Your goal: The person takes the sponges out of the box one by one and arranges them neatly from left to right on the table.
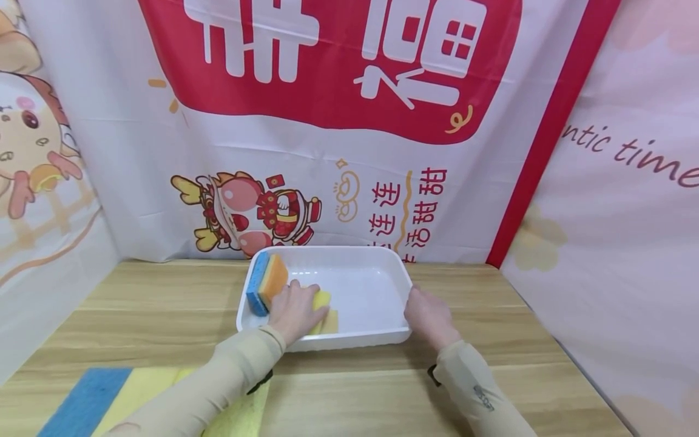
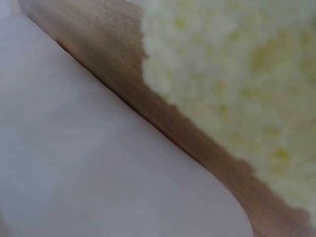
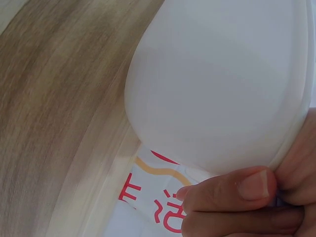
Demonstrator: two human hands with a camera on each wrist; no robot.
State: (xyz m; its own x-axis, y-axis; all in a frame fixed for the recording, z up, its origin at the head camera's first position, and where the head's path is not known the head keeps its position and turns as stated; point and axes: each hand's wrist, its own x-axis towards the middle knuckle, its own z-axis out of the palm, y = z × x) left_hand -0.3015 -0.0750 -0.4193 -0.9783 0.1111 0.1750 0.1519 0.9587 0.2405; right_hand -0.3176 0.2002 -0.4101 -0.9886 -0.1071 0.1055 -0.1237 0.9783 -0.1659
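Observation:
A white rectangular tray (image 1: 366, 297) stands on the wooden table, its outer wall (image 3: 212, 84) filling much of the right wrist view. My left hand (image 1: 297, 309) reaches over the near rim and grips a yellow sponge (image 1: 323, 298), partly covered by the fingers. Beside the thumb, a paler yellow piece (image 1: 330, 323) lies against the near wall. A blue sponge (image 1: 256, 283) and an orange sponge (image 1: 276, 276) stand on edge together at the tray's left end. My right hand (image 1: 428, 312) holds the right rim, fingers (image 3: 227, 192) curled at its edge.
On the table at front left lie blue (image 1: 90, 400) and yellow (image 1: 144, 388) spongy pieces, partly under the left forearm. One pale porous edge (image 2: 232, 84) looms close in the left wrist view. A printed cloth (image 1: 338, 145) hangs behind the tray, with cloth walls on both sides.

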